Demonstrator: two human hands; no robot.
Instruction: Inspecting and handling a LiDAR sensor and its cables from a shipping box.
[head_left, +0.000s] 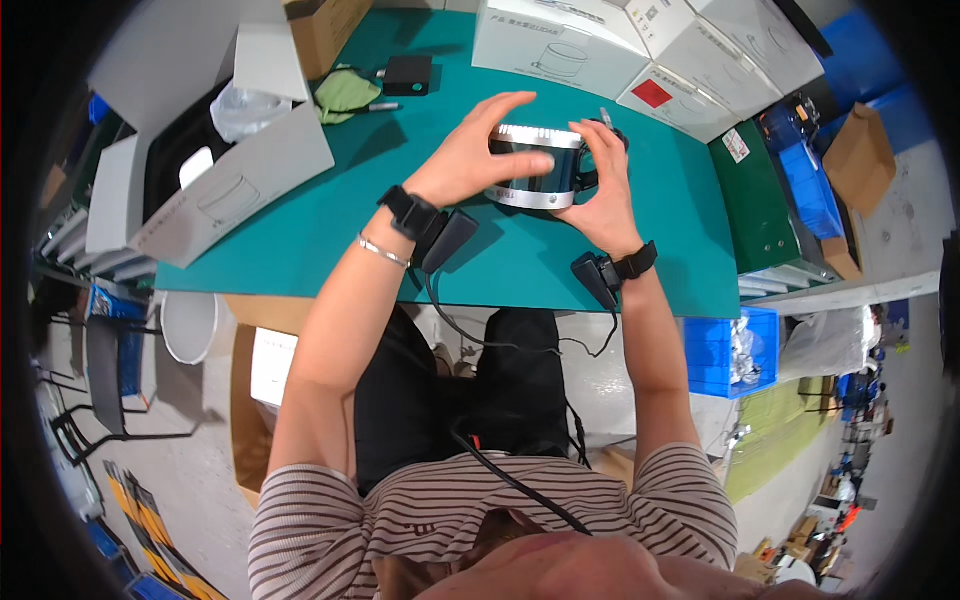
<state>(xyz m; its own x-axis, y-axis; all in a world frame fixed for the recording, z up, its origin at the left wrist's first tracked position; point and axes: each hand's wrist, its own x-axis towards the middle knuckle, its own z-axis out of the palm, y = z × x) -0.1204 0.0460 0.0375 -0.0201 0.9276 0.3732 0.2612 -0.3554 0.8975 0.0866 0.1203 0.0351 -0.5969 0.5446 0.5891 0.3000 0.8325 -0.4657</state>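
Note:
A round metal-rimmed part with a dark glossy band [532, 170] is held over the teal table mat [330, 230]. My left hand [478, 155] lies across its left side and top, fingers spread over the rim. My right hand [602, 180] grips its right side, where a black ring-shaped piece [608, 135] shows behind the fingers. Both wrists carry black strapped devices with cables running back toward my body.
An open white carton [215, 190] with a plastic bag inside stands at the left. Several white boxes [600, 45] line the far edge. A small black box [408, 74] and green cloth [345, 92] lie behind my hands. A blue crate [730, 350] sits lower right.

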